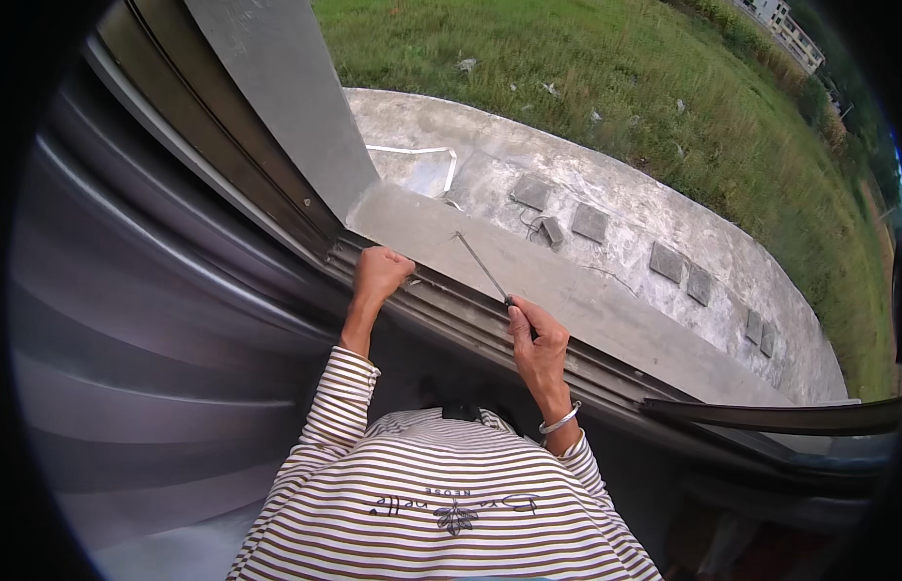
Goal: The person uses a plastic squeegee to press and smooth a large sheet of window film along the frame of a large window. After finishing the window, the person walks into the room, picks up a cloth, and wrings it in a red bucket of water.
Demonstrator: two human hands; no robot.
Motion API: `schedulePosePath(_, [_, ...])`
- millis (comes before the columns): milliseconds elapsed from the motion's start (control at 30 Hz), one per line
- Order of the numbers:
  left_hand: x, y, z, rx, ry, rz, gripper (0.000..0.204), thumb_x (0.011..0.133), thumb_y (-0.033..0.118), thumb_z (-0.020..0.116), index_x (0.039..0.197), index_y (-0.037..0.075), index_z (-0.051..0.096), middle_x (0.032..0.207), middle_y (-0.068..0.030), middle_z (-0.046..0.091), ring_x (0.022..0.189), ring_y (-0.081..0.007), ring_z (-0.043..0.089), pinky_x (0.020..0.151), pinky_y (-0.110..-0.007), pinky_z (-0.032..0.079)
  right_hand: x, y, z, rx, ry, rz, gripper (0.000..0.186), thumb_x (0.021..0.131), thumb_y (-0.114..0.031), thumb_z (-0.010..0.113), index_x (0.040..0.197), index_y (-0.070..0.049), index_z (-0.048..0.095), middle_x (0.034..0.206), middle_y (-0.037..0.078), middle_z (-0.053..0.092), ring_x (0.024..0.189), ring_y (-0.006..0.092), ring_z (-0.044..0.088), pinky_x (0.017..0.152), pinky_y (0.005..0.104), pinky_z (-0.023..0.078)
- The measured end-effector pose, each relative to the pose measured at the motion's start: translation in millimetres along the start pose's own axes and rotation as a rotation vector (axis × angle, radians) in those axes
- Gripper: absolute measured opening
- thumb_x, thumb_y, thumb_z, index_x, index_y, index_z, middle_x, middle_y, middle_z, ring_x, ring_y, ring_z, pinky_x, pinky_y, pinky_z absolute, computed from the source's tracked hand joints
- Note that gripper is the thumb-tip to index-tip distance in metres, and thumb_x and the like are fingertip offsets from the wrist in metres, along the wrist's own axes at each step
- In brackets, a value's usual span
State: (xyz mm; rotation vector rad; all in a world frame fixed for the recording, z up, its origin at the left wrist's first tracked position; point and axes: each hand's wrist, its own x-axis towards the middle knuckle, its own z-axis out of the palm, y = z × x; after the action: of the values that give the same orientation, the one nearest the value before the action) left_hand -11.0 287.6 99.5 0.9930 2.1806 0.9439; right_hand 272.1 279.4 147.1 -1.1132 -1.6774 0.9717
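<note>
My right hand (541, 353) is closed round the dark handle of a screwdriver (482, 263) with a long, thin metal shaft. Its shaft points up and left over the outer sill (587, 310), and a wisp of fine debris clings to the tip. My left hand (378, 276) is curled into a fist at the window track (461, 302), close to the corner of the frame. Whatever its fingers may pinch is hidden. Grooved metal rails run along the track from this corner down to the right, passing beneath my right hand.
A shiny grey curtain (170, 320) hangs on the left beside the window frame (248, 126). At the right, an open window sash (771, 416) juts outward. Outside and below lie a concrete ledge (625, 223) with several dark square slabs, and grass (587, 58) beyond.
</note>
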Motion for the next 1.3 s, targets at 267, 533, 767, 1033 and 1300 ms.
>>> schedulePosePath(267, [3.7,71.8,-35.0,-0.361,0.048,0.145,0.018,0.08,0.012,0.071,0.089,-0.003,0.065,0.066,-0.0029,0.063,0.055,-0.0069,0.055,0.049,-0.02,0.041,-2.3,9.9,-16.4,-0.017,-0.001,0.02,0.018,0.091,-0.009,0.063,0.104,0.003,0.068,0.078,0.013,0.068,0.061,0.0178,0.063,0.057,0.0288,0.049])
schedulePosePath(533, [-31.8,71.3,-44.0,0.167,0.08,0.291,0.025,0.075,0.02,0.074,0.091,0.002,0.067,0.091,-0.01,0.068,0.071,-0.0233,0.065,0.065,-0.034,0.052,-9.8,23.5,-13.6,-0.07,0.022,0.02,0.018,0.091,-0.009,0.063,0.103,0.003,0.068,0.078,0.015,0.068,0.061,0.019,0.064,0.057,0.0292,0.05])
schedulePosePath(767, [-59.1,30.1,-14.5,0.445,0.136,0.249,0.033,0.068,0.031,0.079,0.084,0.006,0.066,0.086,-0.0087,0.061,0.084,-0.0277,0.062,0.075,-0.04,0.049,-20.7,36.8,-17.2,0.03,0.113,0.092,0.019,0.093,-0.01,0.062,0.105,0.004,0.067,0.072,0.009,0.064,0.058,0.0111,0.058,0.056,0.0247,0.047])
schedulePosePath(1033, [-50.6,28.6,1.3,0.495,0.163,0.231,0.022,0.07,0.026,0.076,0.074,0.009,0.064,0.081,-0.0093,0.065,0.08,-0.0295,0.064,0.073,-0.042,0.049,-23.8,43.9,-11.2,0.044,0.204,0.027,0.018,0.094,-0.009,0.06,0.104,0.005,0.067,0.065,0.006,0.06,0.057,0.0101,0.056,0.054,0.0236,0.044])
schedulePosePath(1300, [-30.1,54.8,-39.2,0.377,-0.035,0.168,0.014,0.07,0.022,0.069,0.073,0.009,0.071,0.073,-0.0105,0.069,0.073,-0.0284,0.068,0.071,-0.039,0.053,-23.3,46.3,-11.0,0.064,0.223,0.045,0.018,0.094,-0.008,0.06,0.105,0.005,0.066,0.065,0.006,0.06,0.056,0.0099,0.056,0.054,0.0236,0.044])
